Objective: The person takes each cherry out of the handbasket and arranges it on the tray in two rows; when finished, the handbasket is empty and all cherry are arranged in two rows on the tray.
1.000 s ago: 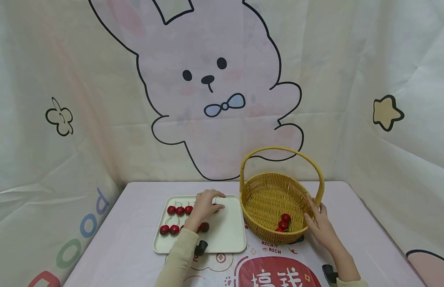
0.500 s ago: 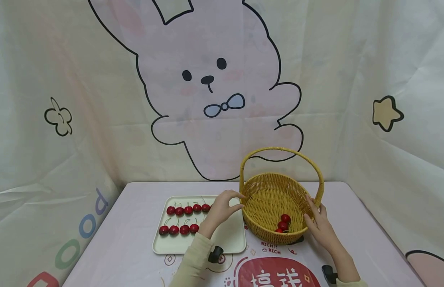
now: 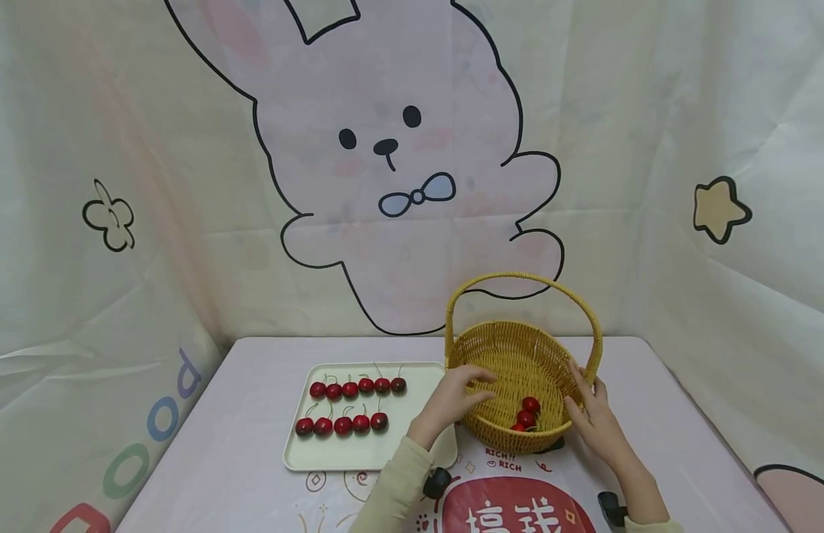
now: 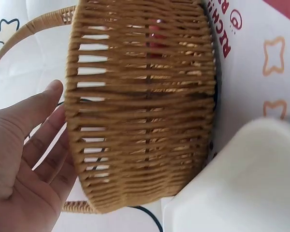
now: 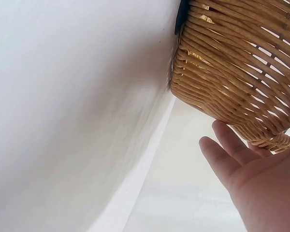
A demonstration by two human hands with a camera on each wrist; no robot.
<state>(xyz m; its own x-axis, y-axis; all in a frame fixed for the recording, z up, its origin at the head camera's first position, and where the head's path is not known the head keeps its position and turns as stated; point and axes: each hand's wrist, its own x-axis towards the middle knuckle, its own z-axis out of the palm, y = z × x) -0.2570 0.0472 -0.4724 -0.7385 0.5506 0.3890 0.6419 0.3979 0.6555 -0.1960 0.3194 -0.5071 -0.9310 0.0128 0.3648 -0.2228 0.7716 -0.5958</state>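
Observation:
My left hand [image 3: 451, 400] is over the near left rim of a yellow wicker basket [image 3: 498, 355], its fingertips inside the opening. Thumb and forefinger are apart, with nothing between them. The left wrist view shows that hand [image 4: 31, 164] close beside the woven wall [image 4: 140, 116]. At the basket's right side my right hand [image 3: 598, 422] holds the rim near the foot of the handle; its fingers [image 5: 222, 159] lie along the outer wall. Three red cherries [image 3: 527, 418] show at the basket's near inner side. Two rows of stemmed cherries [image 3: 343, 426] lie on a cream tray [image 3: 418, 377].
The basket's tall arched handle [image 3: 518, 275] rises above the rim. The tray stands directly left of the basket. Red printing [image 3: 511, 511] marks the white tabletop [image 3: 218, 444] in front, and a fabric backdrop [image 3: 398, 244] with a cartoon animal hangs behind.
My left hand has moved right, from over the tray's back row to the basket's opening, uncovering the cherries. My right hand and the basket have stayed put.

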